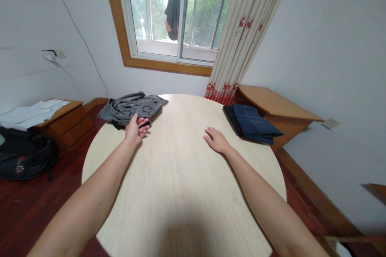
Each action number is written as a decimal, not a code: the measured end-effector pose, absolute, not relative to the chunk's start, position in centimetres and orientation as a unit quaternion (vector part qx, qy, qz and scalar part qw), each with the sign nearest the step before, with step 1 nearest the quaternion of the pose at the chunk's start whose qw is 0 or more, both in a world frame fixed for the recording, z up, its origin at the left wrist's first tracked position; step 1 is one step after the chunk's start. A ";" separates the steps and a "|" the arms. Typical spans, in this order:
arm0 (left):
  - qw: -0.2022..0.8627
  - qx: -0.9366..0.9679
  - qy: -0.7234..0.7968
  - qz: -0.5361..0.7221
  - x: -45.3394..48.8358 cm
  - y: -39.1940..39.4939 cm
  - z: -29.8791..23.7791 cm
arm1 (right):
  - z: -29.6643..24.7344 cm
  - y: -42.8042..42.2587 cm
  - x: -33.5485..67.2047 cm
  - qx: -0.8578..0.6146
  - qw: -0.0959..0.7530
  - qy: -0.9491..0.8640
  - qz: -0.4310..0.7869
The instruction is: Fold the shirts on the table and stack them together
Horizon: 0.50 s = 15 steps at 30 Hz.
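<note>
A crumpled grey garment with dark print [129,106] lies in a heap at the far left of the round pale wooden table [181,160]. My left hand [136,129] is at the near edge of that heap, palm partly turned up and fingers apart; whether it touches the cloth I cannot tell. My right hand [216,139] rests palm down on the bare wood, its fingers stretched out and nothing in them. To the right of it, at the table's edge, dark blue folded clothing [255,123] lies flat, with a black folded piece [232,119] partly under it.
Behind the table are a window [177,16] and a cream curtain with red flowers [241,28]. A wooden desk [277,104] stands close on the right. On the left are a low wooden cabinet [72,124] and a black backpack [27,154] on the floor.
</note>
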<state>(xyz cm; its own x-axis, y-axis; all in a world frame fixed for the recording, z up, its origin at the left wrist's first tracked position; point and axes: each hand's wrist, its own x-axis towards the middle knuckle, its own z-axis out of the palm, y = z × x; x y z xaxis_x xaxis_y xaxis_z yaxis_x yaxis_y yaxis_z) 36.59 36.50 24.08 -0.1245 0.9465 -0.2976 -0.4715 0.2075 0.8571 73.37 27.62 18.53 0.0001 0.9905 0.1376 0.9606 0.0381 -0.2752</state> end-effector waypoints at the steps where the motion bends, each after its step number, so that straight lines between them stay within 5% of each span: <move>1: 0.623 0.253 0.478 0.564 36.4 36.6 24.1 | 18.5 27.6 73.4 -0.692 0.147 -0.705 0.051; 15: 0.477 0.329 0.528 0.621 37.3 36.7 23.7 | 18.7 27.5 73.2 -0.690 0.151 -0.707 0.047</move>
